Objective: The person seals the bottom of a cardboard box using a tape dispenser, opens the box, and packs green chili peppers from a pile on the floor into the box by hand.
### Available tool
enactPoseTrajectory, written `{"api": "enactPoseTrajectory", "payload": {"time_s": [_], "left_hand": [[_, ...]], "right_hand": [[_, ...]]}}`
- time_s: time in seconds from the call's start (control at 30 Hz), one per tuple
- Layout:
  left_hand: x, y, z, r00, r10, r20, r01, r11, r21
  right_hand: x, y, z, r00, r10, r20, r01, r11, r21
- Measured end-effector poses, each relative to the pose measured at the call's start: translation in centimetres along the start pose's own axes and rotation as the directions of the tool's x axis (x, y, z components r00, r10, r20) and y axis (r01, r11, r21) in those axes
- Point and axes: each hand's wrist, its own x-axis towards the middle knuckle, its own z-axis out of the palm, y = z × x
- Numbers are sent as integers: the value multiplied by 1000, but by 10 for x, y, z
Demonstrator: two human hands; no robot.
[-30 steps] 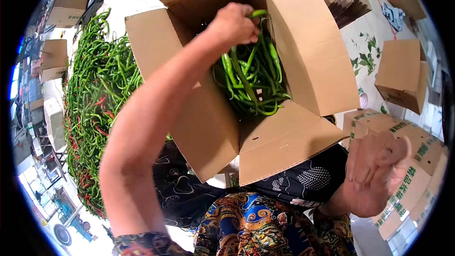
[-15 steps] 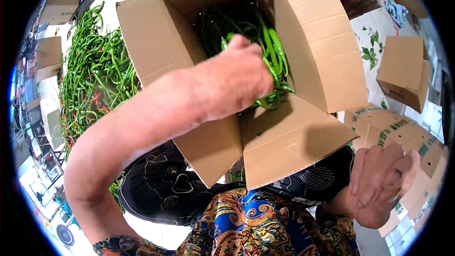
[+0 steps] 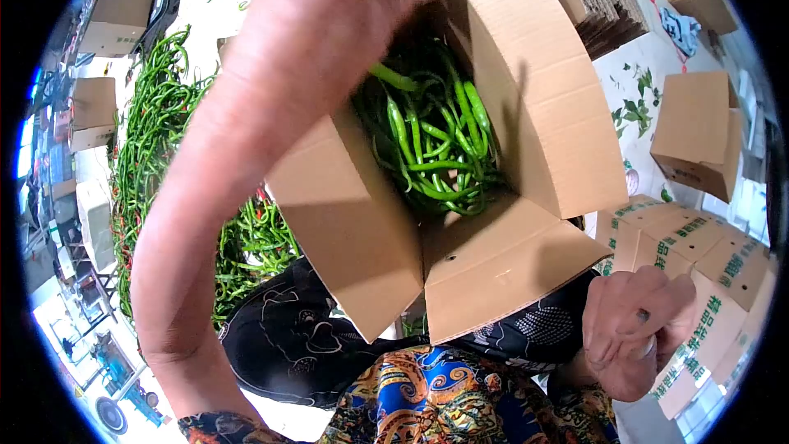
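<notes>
An open cardboard box (image 3: pixel 546 99) stands in front of me, its flaps folded outward. Long green chili peppers (image 3: pixel 440 144) lie loose in the bottom of it. My left hand (image 3: pixel 329 25) is raised over the box's far left side, blurred by motion. A bit of green chili shows at its closed fingertips. Beside the near right corner of the box, my right hand (image 3: pixel 637 321) hangs with its fingers curled in. Nothing shows in it, and it is apart from the near flap (image 3: pixel 509 271).
A long heap of green chilies (image 3: pixel 156 140) with a few red ones spreads on the left. Printed cartons (image 3: pixel 699 255) lie at right, below a small open box (image 3: pixel 699 123). Flattened cardboard (image 3: pixel 604 0) is stacked behind. Scattered leaves (image 3: pixel 637 103) lie on the floor.
My left hand has come up out of the box and moved away toward the far left, uncovering the chilies inside. My right hand has shifted slightly left and its fingers have curled in.
</notes>
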Motion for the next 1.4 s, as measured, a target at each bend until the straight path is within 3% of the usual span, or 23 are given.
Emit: {"api": "enactPoseTrajectory", "payload": {"time_s": [0.03,0.13,0.17,0.23,0.27,0.3,0.33,0.4,0.5,0.57,0.63,0.67,0.73,0.9,0.97,1.07,1.17,1.23,1.27,1.3,1.33,1.37,1.4], "left_hand": [[3,6,-13,982,-186,25,187,975,-117],[5,-7,-6,927,-329,181,375,816,-440],[0,-13,6,889,-386,246,457,775,-437],[-8,-42,42,776,-409,480,560,796,-228],[-18,-48,64,694,-464,551,664,708,-240],[-24,-52,80,599,-525,605,721,682,-122],[-29,-67,104,596,-513,619,556,819,143],[-19,-70,119,345,-692,634,657,660,364],[-19,-93,142,358,-708,609,552,687,473],[-21,-95,150,379,-766,520,576,635,515],[-22,-95,153,412,-756,509,486,654,580],[-22,-95,156,415,-770,485,480,638,602],[-22,-94,162,421,-797,433,473,600,645],[-24,-100,172,485,-790,375,495,602,626],[-25,-111,184,508,-790,344,532,602,596],[-10,-104,169,571,-658,491,334,733,593],[16,-59,98,674,-467,573,116,833,542],[17,-48,48,773,-335,539,32,869,494],[2,-46,19,862,-270,430,234,963,137],[-21,-43,-11,921,-270,280,343,903,-258],[-41,-37,-42,938,-282,200,331,900,-282],[-63,-34,-67,948,-295,118,317,900,-298],[-91,-41,-82,916,-389,99,401,870,-288]], "right_hand": [[0,0,-1,1000,-2,20,2,1000,-3],[3,2,-7,990,-31,136,33,999,-12],[8,4,-11,976,-52,213,57,998,-16],[6,2,-9,979,-19,204,22,1000,-12],[-1,-2,-2,992,36,119,-36,999,-1],[-2,-3,-1,994,49,102,-49,999,-6],[-2,-4,1,994,63,85,-63,998,-11],[2,-3,0,982,8,190,3,998,-57],[-1,-1,9,995,-32,99,38,998,-51],[6,-4,3,983,-4,182,3,1000,3],[9,-1,-2,958,-16,288,12,1000,17],[5,-6,3,978,64,197,-73,997,36],[6,-7,-2,970,73,232,-77,997,11],[3,-5,-1,985,97,143,-100,995,13],[7,-12,-4,972,116,204,-96,990,-105],[8,-14,-1,963,134,234,-93,979,-180],[9,-11,1,965,109,239,-72,984,-160],[9,-9,0,948,95,303,-32,978,-206],[9,-8,0,936,94,341,-15,974,-226],[8,-7,1,918,97,384,-2,971,-240],[7,-5,3,888,31,459,116,951,-288],[8,-7,3,816,109,567,118,930,-349],[5,0,7,764,82,640,169,932,-321]]}}
